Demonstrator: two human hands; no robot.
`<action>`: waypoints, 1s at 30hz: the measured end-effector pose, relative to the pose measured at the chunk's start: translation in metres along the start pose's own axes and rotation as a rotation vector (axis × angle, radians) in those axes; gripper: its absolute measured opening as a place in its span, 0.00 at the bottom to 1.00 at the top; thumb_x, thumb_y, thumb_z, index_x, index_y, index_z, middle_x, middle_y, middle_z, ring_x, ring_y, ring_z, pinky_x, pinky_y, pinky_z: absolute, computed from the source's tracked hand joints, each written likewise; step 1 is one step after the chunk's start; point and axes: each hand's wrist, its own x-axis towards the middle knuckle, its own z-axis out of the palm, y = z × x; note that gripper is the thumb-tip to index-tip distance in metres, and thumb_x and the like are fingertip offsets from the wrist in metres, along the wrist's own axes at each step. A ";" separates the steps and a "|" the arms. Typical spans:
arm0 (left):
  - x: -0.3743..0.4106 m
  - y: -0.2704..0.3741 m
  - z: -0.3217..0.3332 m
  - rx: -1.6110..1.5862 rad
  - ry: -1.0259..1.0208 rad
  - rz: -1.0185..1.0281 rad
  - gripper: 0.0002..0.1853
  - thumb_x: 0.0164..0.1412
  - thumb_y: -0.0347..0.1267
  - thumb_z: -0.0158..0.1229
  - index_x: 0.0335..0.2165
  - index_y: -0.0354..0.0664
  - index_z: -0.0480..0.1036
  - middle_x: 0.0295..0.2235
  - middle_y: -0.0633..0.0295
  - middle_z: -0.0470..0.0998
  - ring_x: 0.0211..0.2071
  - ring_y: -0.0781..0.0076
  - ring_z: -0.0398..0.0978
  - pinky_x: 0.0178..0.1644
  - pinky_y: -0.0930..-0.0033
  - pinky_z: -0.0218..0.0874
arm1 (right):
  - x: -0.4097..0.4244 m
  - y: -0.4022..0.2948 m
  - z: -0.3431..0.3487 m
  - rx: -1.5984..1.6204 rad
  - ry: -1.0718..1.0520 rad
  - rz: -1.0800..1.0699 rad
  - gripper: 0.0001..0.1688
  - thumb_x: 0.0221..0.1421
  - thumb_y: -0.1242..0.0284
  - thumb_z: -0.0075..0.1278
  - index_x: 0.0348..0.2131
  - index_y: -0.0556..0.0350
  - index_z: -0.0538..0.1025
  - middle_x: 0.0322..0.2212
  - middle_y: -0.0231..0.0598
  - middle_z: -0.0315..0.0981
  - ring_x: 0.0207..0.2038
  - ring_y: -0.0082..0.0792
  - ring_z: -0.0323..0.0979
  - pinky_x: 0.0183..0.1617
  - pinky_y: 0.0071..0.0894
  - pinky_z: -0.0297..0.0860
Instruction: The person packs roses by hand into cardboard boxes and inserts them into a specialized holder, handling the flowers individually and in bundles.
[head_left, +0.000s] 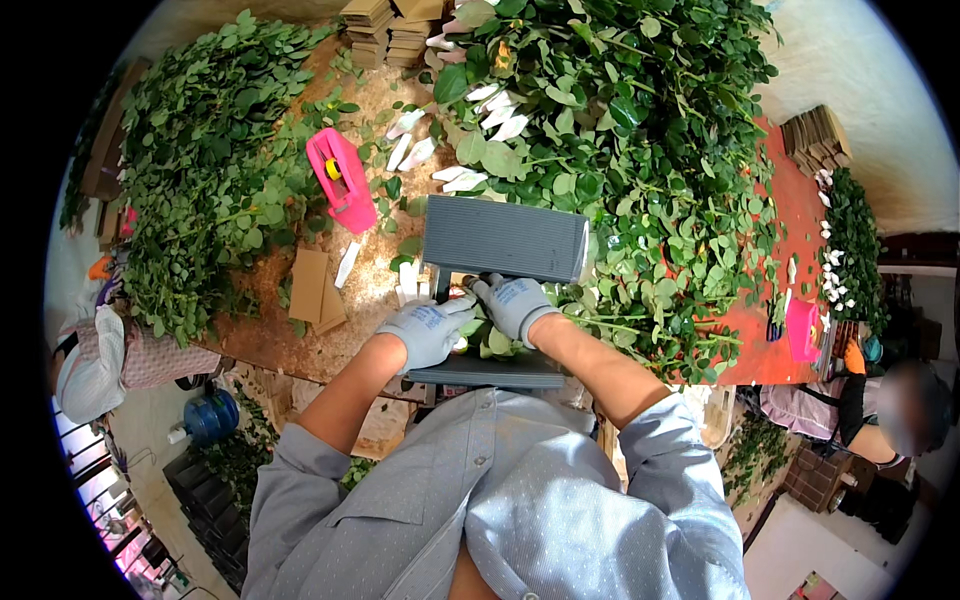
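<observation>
Both my hands wear light grey gloves with blue print and meet in a gap between two dark ribbed panels. My left hand (431, 326) lies flat over green leaves (499, 341), its fingers pointing right. My right hand (516, 301) rests beside it on the same leaves, its fingertips near the edge of the upper ribbed panel (506, 236). Whether either hand grips a stem is hidden. The lower ribbed panel (487, 373) lies close to my shirt. White wrapped flower buds (461, 178) lie beyond the upper panel. Leafy stems (600, 322) reach out to the right.
A pink tape dispenser (352, 206) and cardboard pieces (309, 289) lie left of the panels. Leafy stems are heaped at the left (217, 150) and right (637, 150). Cardboard stacks (367, 34) stand at the far edge. Co-workers are at the left (112, 352) and right (862, 405).
</observation>
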 end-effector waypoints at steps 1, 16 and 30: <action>0.000 0.001 -0.001 -0.031 -0.016 -0.015 0.24 0.65 0.36 0.47 0.59 0.49 0.68 0.65 0.62 0.61 0.56 0.51 0.70 0.61 0.54 0.58 | -0.001 0.000 0.000 -0.001 0.007 0.005 0.25 0.62 0.72 0.42 0.58 0.50 0.69 0.51 0.51 0.72 0.51 0.50 0.74 0.51 0.45 0.71; 0.000 0.004 -0.004 -0.007 -0.005 -0.008 0.25 0.65 0.36 0.47 0.60 0.50 0.68 0.66 0.63 0.61 0.55 0.54 0.71 0.59 0.57 0.61 | -0.013 -0.007 -0.011 -0.052 -0.047 0.069 0.26 0.62 0.71 0.41 0.59 0.53 0.67 0.50 0.52 0.72 0.48 0.50 0.75 0.49 0.46 0.70; 0.001 -0.001 0.002 -0.004 0.049 0.013 0.24 0.65 0.37 0.47 0.59 0.50 0.69 0.64 0.62 0.64 0.52 0.54 0.73 0.57 0.56 0.62 | -0.003 0.006 0.011 -0.106 0.081 -0.057 0.28 0.63 0.70 0.42 0.61 0.50 0.66 0.51 0.51 0.71 0.48 0.49 0.75 0.50 0.46 0.69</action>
